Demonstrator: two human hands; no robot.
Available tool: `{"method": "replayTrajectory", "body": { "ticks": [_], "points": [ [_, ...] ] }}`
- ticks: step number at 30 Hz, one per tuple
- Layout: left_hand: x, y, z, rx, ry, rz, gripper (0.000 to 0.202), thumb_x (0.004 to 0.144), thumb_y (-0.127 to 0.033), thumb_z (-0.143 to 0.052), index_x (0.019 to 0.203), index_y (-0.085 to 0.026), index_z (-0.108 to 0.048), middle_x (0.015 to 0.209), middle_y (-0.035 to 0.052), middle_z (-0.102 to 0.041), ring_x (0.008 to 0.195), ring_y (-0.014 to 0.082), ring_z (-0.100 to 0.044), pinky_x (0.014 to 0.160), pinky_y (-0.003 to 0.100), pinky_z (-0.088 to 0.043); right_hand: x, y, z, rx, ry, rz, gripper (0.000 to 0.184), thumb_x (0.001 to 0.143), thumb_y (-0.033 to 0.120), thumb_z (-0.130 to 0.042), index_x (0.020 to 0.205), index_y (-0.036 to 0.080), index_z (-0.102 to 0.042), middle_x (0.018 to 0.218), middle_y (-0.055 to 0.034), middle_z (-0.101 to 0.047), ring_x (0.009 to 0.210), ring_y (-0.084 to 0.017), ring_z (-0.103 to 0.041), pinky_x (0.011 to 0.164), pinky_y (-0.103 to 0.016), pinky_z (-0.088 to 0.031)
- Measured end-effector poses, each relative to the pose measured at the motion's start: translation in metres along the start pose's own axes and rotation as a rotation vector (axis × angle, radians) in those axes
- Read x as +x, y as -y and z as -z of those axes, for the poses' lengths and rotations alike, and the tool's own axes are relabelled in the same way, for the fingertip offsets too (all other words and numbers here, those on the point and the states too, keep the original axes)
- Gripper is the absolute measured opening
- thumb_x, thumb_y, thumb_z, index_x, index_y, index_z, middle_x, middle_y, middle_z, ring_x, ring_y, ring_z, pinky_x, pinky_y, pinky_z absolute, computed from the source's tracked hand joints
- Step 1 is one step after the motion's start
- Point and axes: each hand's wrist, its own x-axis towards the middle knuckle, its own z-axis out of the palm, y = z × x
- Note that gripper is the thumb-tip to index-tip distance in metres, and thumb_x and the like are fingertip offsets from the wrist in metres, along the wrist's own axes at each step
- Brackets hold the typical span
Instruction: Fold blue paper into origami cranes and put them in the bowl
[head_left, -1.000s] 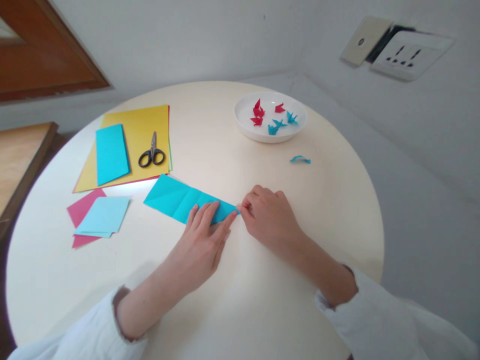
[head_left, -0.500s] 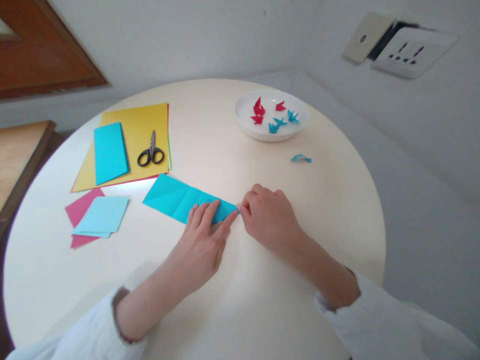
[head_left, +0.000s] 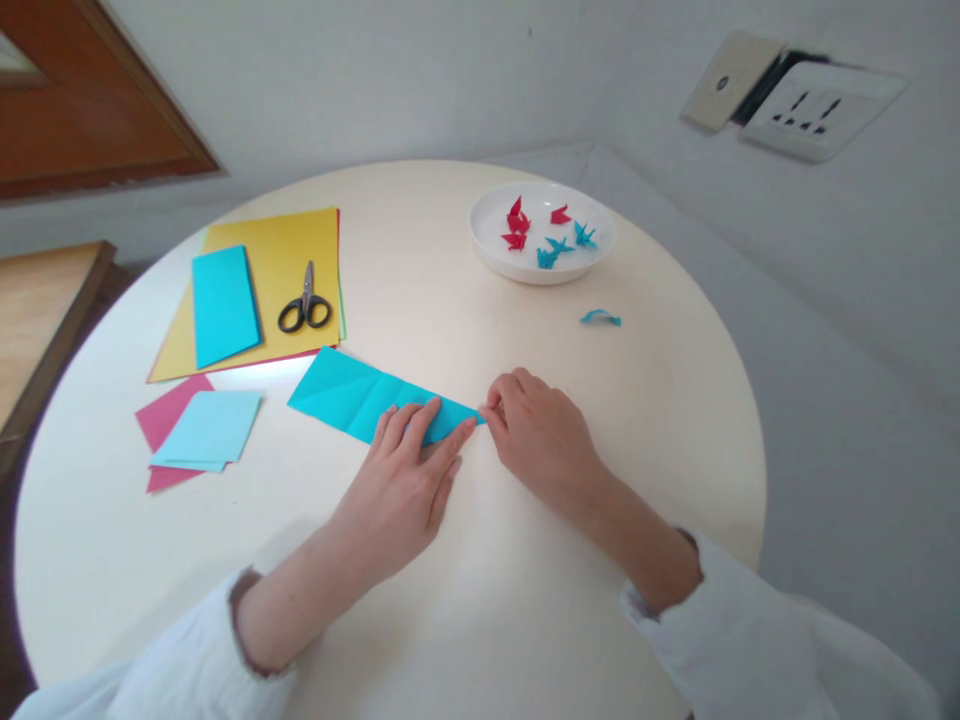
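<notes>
A creased strip of turquoise origami paper lies slantwise on the table, its right end folded to a narrow point. My left hand rests on the paper's near edge with its fingers spread flat, pressing it down. The index finger reaches along the fold toward the tip. At that pointed tip my right hand is closed in a pinch, thumb and fingertips on the corner. Part of the paper's lower edge is hidden under my left fingers.
A white dish with several small red and blue paper cranes stands at the back right, a curled blue paper scrap before it. Left are yellow sheets, folded blue paper, scissors and small pink and pale-blue squares.
My right fingertips have shifted slightly at the paper's tip, showing a little more of the point. The left hand and the paper stay nearly still; the view moves a touch.
</notes>
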Motion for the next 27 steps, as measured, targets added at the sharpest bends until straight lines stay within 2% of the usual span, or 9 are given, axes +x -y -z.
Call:
{"method": "replayTrajectory", "body": {
  "ticks": [3,5,8,10,13,16,20,23,27],
  "points": [
    [0.0,0.0,-0.001,-0.018,-0.008,0.014,0.042,0.092,-0.025,-0.036,0.132,-0.021,-0.048,0.129,0.0173,-0.043,0.116,0.0332,-0.04,0.095,0.057,-0.038,-0.001,-0.01,-0.003,0.151,-0.039,-0.016,0.016,0.083,0.009,-0.042,0.084,0.017,-0.055,0.084,-0.0053,-0.061,0.073,-0.017,-0.057,0.065,-0.028,-0.039],
    [-0.001,0.0,-0.001,-0.03,-0.01,0.021,0.042,0.092,-0.026,-0.035,0.131,-0.021,-0.048,0.129,0.0176,-0.044,0.116,0.0331,-0.04,0.095,0.057,-0.038,-0.005,-0.015,-0.004,0.301,-0.127,-0.026,0.017,0.083,0.008,-0.04,0.086,0.017,-0.054,0.083,-0.0049,-0.06,0.072,-0.016,-0.056,0.065,-0.027,-0.042],
    [-0.001,0.0,-0.001,-0.021,-0.013,0.017,0.041,0.092,-0.026,-0.036,0.131,-0.021,-0.049,0.129,0.0179,-0.045,0.116,0.0332,-0.04,0.095,0.057,-0.038,-0.019,-0.017,-0.004,0.398,-0.244,0.059,0.023,0.085,0.007,-0.036,0.09,0.017,-0.057,0.088,-0.0075,-0.062,0.083,-0.017,-0.058,0.073,-0.029,-0.045],
    [-0.001,0.0,-0.001,-0.009,-0.013,0.009,0.042,0.092,-0.026,-0.037,0.131,-0.02,-0.049,0.129,0.0181,-0.044,0.116,0.0331,-0.04,0.095,0.057,-0.038,-0.03,-0.014,-0.005,0.358,-0.256,0.176,0.03,0.085,0.005,-0.034,0.096,0.016,-0.06,0.093,-0.0093,-0.063,0.09,-0.018,-0.058,0.081,-0.031,-0.045],
    [0.0,0.0,-0.002,-0.013,-0.019,0.006,0.042,0.092,-0.026,-0.037,0.132,-0.02,-0.048,0.128,0.0176,-0.045,0.116,0.0325,-0.041,0.095,0.056,-0.038,-0.042,-0.007,-0.009,0.208,-0.238,0.258,0.034,0.087,0.006,-0.036,0.11,0.014,-0.059,0.104,-0.0122,-0.064,0.097,-0.02,-0.057,0.084,-0.035,-0.044],
    [0.0,0.0,-0.002,-0.028,-0.031,0.012,0.042,0.092,-0.026,-0.036,0.132,-0.021,-0.047,0.129,0.0172,-0.046,0.117,0.0319,-0.042,0.095,0.056,-0.038,-0.046,-0.002,-0.012,0.052,-0.202,0.285,0.034,0.089,0.01,-0.038,0.117,0.013,-0.057,0.114,-0.013,-0.063,0.106,-0.021,-0.055,0.086,-0.037,-0.04],
    [-0.002,0.0,-0.002,-0.026,-0.021,0.014,0.043,0.092,-0.027,-0.036,0.133,-0.021,-0.046,0.132,0.0176,-0.047,0.119,0.032,-0.043,0.097,0.055,-0.037,-0.044,-0.001,-0.013,-0.093,-0.187,0.308,0.032,0.089,0.012,-0.041,0.118,0.012,-0.057,0.118,-0.0115,-0.063,0.106,-0.021,-0.054,0.087,-0.038,-0.033],
    [-0.005,0.001,-0.002,0.0,-0.001,0.012,0.043,0.093,-0.027,-0.035,0.134,-0.019,-0.045,0.138,0.0172,-0.044,0.123,0.0322,-0.042,0.1,0.055,-0.035,-0.044,0.0,-0.011,-0.135,-0.176,0.304,0.034,0.088,0.011,-0.042,0.119,0.012,-0.056,0.12,-0.0109,-0.063,0.106,-0.021,-0.053,0.088,-0.039,-0.03],
    [-0.013,0.004,-0.001,0.04,0.002,0.019,0.044,0.094,-0.028,-0.034,0.136,-0.02,-0.042,0.141,0.0123,-0.043,0.128,0.0316,-0.04,0.104,0.058,-0.03,-0.045,0.001,-0.01,-0.148,-0.155,0.297,0.035,0.087,0.009,-0.042,0.12,0.012,-0.055,0.121,-0.011,-0.062,0.106,-0.021,-0.052,0.087,-0.038,-0.028]
  ]
}}
